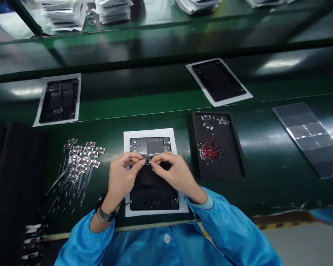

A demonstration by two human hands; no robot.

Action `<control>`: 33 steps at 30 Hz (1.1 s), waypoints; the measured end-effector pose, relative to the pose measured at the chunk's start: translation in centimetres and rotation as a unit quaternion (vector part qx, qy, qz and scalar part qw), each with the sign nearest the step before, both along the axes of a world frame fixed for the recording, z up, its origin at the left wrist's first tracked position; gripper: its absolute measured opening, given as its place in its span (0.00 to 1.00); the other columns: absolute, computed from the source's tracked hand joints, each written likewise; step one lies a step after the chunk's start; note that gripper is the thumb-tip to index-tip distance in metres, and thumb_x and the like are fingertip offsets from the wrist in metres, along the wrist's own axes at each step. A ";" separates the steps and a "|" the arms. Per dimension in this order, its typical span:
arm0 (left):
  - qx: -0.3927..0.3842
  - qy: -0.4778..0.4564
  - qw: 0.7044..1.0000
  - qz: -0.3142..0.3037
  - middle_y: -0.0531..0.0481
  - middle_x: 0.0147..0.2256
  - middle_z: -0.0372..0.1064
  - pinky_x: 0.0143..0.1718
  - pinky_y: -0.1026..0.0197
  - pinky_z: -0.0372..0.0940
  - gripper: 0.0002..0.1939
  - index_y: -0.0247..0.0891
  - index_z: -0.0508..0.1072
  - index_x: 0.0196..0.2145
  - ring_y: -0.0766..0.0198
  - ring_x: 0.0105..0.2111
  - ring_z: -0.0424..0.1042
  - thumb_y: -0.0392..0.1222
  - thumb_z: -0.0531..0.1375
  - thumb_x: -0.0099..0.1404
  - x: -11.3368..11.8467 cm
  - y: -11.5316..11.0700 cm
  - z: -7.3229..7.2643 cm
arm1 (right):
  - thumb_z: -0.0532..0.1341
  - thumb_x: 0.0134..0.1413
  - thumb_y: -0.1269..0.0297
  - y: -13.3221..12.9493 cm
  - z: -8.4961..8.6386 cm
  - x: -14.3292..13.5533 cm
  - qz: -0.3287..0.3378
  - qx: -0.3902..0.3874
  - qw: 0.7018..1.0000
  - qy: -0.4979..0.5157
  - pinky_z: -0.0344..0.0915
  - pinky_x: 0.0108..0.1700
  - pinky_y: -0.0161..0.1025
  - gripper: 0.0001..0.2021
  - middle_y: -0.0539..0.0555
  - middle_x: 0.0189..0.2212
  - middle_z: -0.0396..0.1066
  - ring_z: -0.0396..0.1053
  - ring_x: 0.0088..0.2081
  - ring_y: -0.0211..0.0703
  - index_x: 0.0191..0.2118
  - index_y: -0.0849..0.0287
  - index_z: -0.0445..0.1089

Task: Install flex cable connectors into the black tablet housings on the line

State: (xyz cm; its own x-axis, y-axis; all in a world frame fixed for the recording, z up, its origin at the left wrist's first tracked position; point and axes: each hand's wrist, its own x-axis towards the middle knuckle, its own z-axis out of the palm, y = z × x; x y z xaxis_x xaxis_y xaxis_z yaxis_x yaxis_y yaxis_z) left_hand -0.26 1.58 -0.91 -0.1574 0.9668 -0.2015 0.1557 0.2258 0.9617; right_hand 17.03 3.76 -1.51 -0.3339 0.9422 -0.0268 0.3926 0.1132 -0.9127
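Note:
A black tablet housing (154, 188) lies on a white sheet (155, 213) in front of me. Over its upper middle, my left hand (125, 170) and my right hand (173, 170) come close together, fingertips pinched on the two ends of a small circuit board (147, 161). The board is largely covered by my fingers. To the left, many small boards with thin ribbon cables (79, 159) are heaped on the green table (108, 138). At the right stands a black tray (224, 162) with red and black wires (210, 149) and a few small parts (208, 126).
Two more housings on white sheets lie farther back, one at the left (59, 101) and one at the right (218, 81). Clear plastic sheets (308, 136) lie far right. Stacks of white packets (113, 11) stand on the upper shelf. A dark block (13, 177) is at the left.

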 end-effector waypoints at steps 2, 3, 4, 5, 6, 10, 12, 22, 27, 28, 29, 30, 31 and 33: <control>-0.004 -0.005 1.000 -0.007 0.50 0.27 0.76 0.33 0.63 0.67 0.05 0.36 0.77 0.31 0.64 0.29 0.74 0.38 0.67 0.56 -0.1 0.0 0.1 | 0.61 0.56 0.70 0.0 0.0 0.1 0.003 0.026 1.000 -0.014 0.62 0.41 0.42 0.05 0.48 0.23 0.74 0.70 0.29 0.41 0.31 0.57 0.73; -0.009 -0.007 1.000 -0.011 0.50 0.27 0.76 0.32 0.63 0.67 0.04 0.36 0.77 0.31 0.64 0.28 0.74 0.38 0.67 0.56 -0.1 0.1 0.1 | 0.61 0.55 0.70 0.0 0.0 0.1 0.008 0.034 0.999 -0.020 0.62 0.41 0.42 0.05 0.48 0.24 0.74 0.70 0.29 0.41 0.31 0.56 0.73; -0.014 -0.008 1.000 -0.013 0.50 0.27 0.76 0.32 0.63 0.67 0.04 0.36 0.77 0.30 0.64 0.28 0.73 0.38 0.67 0.56 -0.2 0.1 0.1 | 0.62 0.55 0.71 0.0 0.0 0.1 0.015 0.038 0.999 -0.024 0.62 0.41 0.42 0.05 0.48 0.24 0.74 0.70 0.30 0.41 0.30 0.56 0.73; -0.017 -0.008 1.000 -0.014 0.50 0.27 0.76 0.32 0.64 0.67 0.04 0.36 0.77 0.30 0.64 0.28 0.73 0.38 0.67 0.56 -0.2 0.1 0.1 | 0.62 0.55 0.71 0.0 0.0 0.2 0.021 0.040 0.999 -0.028 0.62 0.41 0.42 0.05 0.48 0.24 0.73 0.70 0.30 0.41 0.30 0.56 0.73; -0.018 -0.008 1.000 -0.013 0.50 0.27 0.76 0.32 0.64 0.68 0.04 0.36 0.77 0.30 0.64 0.28 0.73 0.38 0.67 0.56 -0.2 0.1 0.1 | 0.62 0.55 0.71 0.0 0.0 0.2 0.024 0.039 0.999 -0.029 0.62 0.41 0.42 0.05 0.47 0.24 0.73 0.70 0.30 0.41 0.30 0.56 0.73; -0.007 0.001 1.000 -0.012 0.49 0.28 0.76 0.33 0.63 0.68 0.04 0.37 0.78 0.31 0.63 0.30 0.74 0.39 0.67 0.56 -0.1 0.0 0.0 | 0.61 0.56 0.69 0.0 0.0 0.2 0.010 0.022 0.999 -0.025 0.62 0.41 0.42 0.05 0.48 0.23 0.74 0.70 0.28 0.41 0.30 0.56 0.72; -0.005 0.005 1.000 -0.014 0.49 0.29 0.76 0.33 0.63 0.69 0.04 0.37 0.78 0.31 0.63 0.30 0.74 0.39 0.66 0.57 0.0 0.0 0.0 | 0.60 0.56 0.68 -0.1 0.0 0.1 0.004 0.008 1.000 -0.017 0.63 0.41 0.42 0.05 0.49 0.23 0.74 0.70 0.28 0.42 0.30 0.56 0.72; -0.046 -0.047 0.997 -0.035 0.50 0.25 0.75 0.30 0.63 0.68 0.05 0.36 0.77 0.29 0.64 0.26 0.73 0.38 0.67 0.54 -0.6 0.4 0.2 | 0.61 0.56 0.69 0.4 0.4 0.6 0.055 -0.007 0.998 0.006 0.62 0.45 0.44 0.06 0.48 0.25 0.76 0.71 0.30 0.41 0.29 0.56 0.73; -0.048 -0.027 0.997 -0.052 0.50 0.24 0.75 0.29 0.63 0.68 0.04 0.36 0.77 0.28 0.63 0.25 0.73 0.38 0.67 0.53 -0.4 0.5 0.5 | 0.62 0.57 0.70 0.5 0.3 0.8 0.079 -0.013 0.997 -0.005 0.61 0.45 0.44 0.07 0.47 0.24 0.76 0.72 0.30 0.41 0.27 0.56 0.72; -0.043 -0.014 0.998 -0.050 0.50 0.24 0.75 0.29 0.63 0.68 0.04 0.36 0.77 0.28 0.63 0.25 0.73 0.38 0.67 0.54 -0.3 0.4 0.5 | 0.62 0.56 0.70 0.5 0.2 0.8 0.077 -0.011 0.997 -0.012 0.61 0.45 0.44 0.07 0.47 0.24 0.76 0.72 0.30 0.41 0.27 0.56 0.72; -0.038 0.000 0.998 -0.046 0.50 0.25 0.75 0.29 0.63 0.68 0.03 0.36 0.77 0.28 0.63 0.25 0.73 0.37 0.67 0.54 -0.2 0.4 0.5 | 0.62 0.56 0.70 0.4 0.1 0.8 0.072 -0.009 0.997 -0.019 0.61 0.46 0.45 0.07 0.47 0.24 0.76 0.72 0.30 0.41 0.28 0.56 0.72; -0.035 0.011 0.998 -0.041 0.50 0.25 0.75 0.29 0.63 0.68 0.03 0.37 0.77 0.28 0.63 0.26 0.73 0.37 0.66 0.54 -0.1 0.3 0.4 | 0.62 0.56 0.71 0.3 -0.1 0.7 0.066 -0.008 0.997 -0.025 0.62 0.46 0.45 0.07 0.47 0.24 0.76 0.72 0.30 0.41 0.28 0.56 0.72; -0.033 0.017 0.999 -0.037 0.50 0.25 0.75 0.29 0.63 0.68 0.02 0.37 0.77 0.28 0.63 0.26 0.73 0.37 0.66 0.54 -0.1 0.3 0.3 | 0.62 0.56 0.71 0.3 -0.1 0.7 0.061 -0.008 0.998 -0.028 0.62 0.46 0.45 0.07 0.47 0.24 0.76 0.72 0.30 0.42 0.28 0.56 0.72; -0.038 0.007 0.999 -0.037 0.50 0.25 0.75 0.29 0.63 0.68 0.02 0.37 0.77 0.28 0.64 0.26 0.73 0.37 0.66 0.55 -0.1 0.3 0.2 | 0.62 0.56 0.71 0.3 -0.2 0.7 0.056 -0.018 0.998 -0.022 0.63 0.46 0.45 0.07 0.48 0.24 0.77 0.73 0.31 0.42 0.28 0.56 0.73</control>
State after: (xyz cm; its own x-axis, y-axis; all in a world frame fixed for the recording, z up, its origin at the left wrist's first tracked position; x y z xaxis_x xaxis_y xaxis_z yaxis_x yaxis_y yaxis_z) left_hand -0.39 1.90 -0.74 -0.0891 0.9578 -0.2734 0.1887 0.2858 0.9395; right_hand 17.73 4.08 -1.69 -0.4347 0.8974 -0.0759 0.4188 0.1268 -0.8992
